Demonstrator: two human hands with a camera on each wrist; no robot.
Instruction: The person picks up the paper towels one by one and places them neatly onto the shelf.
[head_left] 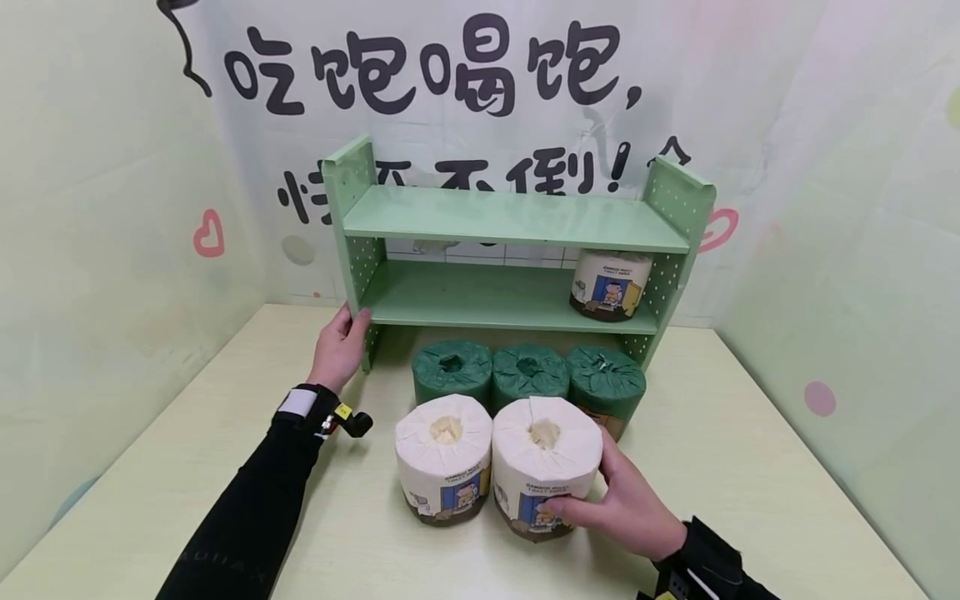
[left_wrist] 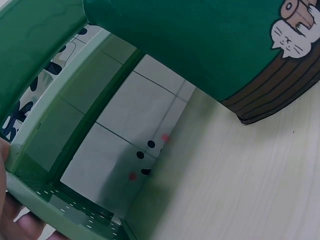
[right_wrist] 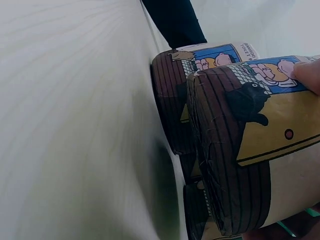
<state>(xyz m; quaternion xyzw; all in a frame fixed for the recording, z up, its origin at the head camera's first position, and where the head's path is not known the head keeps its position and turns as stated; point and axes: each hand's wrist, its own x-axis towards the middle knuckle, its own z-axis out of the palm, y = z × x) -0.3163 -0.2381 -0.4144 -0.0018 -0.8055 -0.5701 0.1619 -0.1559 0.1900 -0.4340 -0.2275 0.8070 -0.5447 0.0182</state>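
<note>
My left hand (head_left: 339, 348) grips the left side panel of a small green two-tier shelf (head_left: 510, 217). Its fingertips also show at that panel's edge in the left wrist view. My right hand (head_left: 626, 500) holds a white paper-wrapped toilet roll (head_left: 547, 454) from its right side, with the thumb across the printed front. Close on its left stands a second white toilet roll (head_left: 442, 458). Behind these two, several green-wrapped toilet rolls (head_left: 452, 367) form a row in front of the shelf. Another white toilet roll (head_left: 611, 286) sits at the right end of the shelf's lower board (head_left: 465, 293).
The shelf stands on a pale wooden table (head_left: 750, 467), near a printed backdrop (head_left: 457, 67) with large black characters. Pale curtain-like walls (head_left: 840, 250) border the table on both sides.
</note>
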